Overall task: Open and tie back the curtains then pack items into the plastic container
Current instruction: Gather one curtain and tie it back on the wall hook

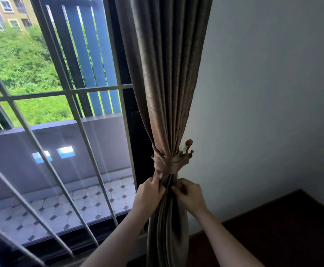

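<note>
beside the window, left hand and right hand each pinch the tied curtain.

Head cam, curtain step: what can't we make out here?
- Plastic container and items: nowhere in the head view.
- Curtain top and hem: cut off by the top and bottom edges.
- Whether both ends of the tieback sit on the wall hook: hidden by the gathered bundle.
- Fingertips of the left hand and right hand: partly buried in the folds.
- Dark furniture, lower right: too dim, cut by the edge.
</note>
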Motion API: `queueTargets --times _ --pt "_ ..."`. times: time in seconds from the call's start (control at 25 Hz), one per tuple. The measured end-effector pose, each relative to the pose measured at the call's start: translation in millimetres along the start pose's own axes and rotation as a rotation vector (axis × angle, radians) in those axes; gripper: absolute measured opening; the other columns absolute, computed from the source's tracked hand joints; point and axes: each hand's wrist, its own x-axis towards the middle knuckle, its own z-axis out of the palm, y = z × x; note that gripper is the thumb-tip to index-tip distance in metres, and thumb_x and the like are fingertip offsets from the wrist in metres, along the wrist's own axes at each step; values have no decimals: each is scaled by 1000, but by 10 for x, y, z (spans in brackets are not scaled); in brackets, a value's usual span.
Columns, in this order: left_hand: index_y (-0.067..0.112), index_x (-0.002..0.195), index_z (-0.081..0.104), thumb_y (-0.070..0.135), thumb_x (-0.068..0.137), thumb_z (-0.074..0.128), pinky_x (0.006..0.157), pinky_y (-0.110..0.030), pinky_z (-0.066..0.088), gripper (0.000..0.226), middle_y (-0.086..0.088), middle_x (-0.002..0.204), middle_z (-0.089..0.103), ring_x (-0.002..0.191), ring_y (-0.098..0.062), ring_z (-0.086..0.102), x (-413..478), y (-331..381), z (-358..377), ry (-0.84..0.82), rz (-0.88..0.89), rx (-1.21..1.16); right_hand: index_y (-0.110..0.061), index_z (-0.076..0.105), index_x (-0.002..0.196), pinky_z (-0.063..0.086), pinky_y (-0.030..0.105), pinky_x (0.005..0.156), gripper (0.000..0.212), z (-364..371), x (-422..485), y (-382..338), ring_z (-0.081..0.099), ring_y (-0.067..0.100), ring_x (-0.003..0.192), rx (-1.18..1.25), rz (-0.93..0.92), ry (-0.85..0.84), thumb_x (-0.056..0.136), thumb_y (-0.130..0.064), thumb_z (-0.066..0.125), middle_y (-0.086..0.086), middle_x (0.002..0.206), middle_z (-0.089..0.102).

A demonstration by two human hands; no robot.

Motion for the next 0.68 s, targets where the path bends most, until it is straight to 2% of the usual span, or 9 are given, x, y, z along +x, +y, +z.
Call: queueTargets --times 0.04,0.12,0.24,0.28,0.32,0.4,0.48,0.6,0.68 --pt "5 113 58 24 93 47 71 -35 45 29 -13 94 63 86 -33 63 -57 -28 -7 -16 -8 37 -36 56 69 37 8 58 27 2 -57 10 59 -6 63 9 10 2 82 -16 69 -23 57 62" --pt "3 100 64 21 90 54 63 -36 48 23 -13 84 66 74 -32 66 -220 -24 7 -13 7 100 -33 57 67 39 6 59 26 -2 -150 39 60 -7 65 44 43 16 79 -16 72 -24 57 62" --pt "7 72 69 10 56 85 33 -27 45 23 -2 54 61 40 -19 59 -405 84 116 -69 97 252 -18 65 73 41 9 59 10 -47 -216 117 62 -2 66 20 26 46 78 -17 73 -21 58 61" --pt "8 67 66 7 53 85 32 -27 45 24 -1 52 59 41 -19 59 -426 100 152 -62 116 305 -16 66 75 41 10 59 8 -62 -224 128 61 -2 64 5 13 52 79 -18 73 -22 59 60" --pt "7 72 64 4 60 79 39 -30 49 19 -4 59 62 50 -22 64 -430 113 158 -93 104 323 -15 67 77 41 12 60 6 -68 -233 129 59 -2 62 -6 3 48 80 -18 71 -21 60 60" --pt "4 97 59 1 85 53 66 -37 54 14 -10 90 65 84 -31 67 -408 97 136 -115 30 312 -14 67 80 45 20 64 6 -51 -193 91 61 6 66 -37 3 20 83 -19 68 -13 66 62" --pt "4 110 52 2 93 37 78 -37 50 23 -12 105 61 98 -34 63 -387 18 145 -110 -1 300 -12 64 82 43 24 64 9 -17 -109 44 63 17 71 -92 26 -31 84 -20 66 -2 74 66" --pt "6 109 51 5 91 39 66 -36 46 22 -11 100 58 90 -31 60 -299 -62 90 -13 -113 49 -12 60 89 40 22 68 14 -52 6 15 63 19 83 -134 32 -152 82 -20 68 4 92 67" --pt "8 104 49 10 89 46 61 -32 37 16 -10 96 57 84 -29 57 -232 -104 69 -24 -173 -24 -14 57 105 43 21 76 30 -131 25 19 60 14 93 -60 66 -245 78 -18 71 0 102 63"
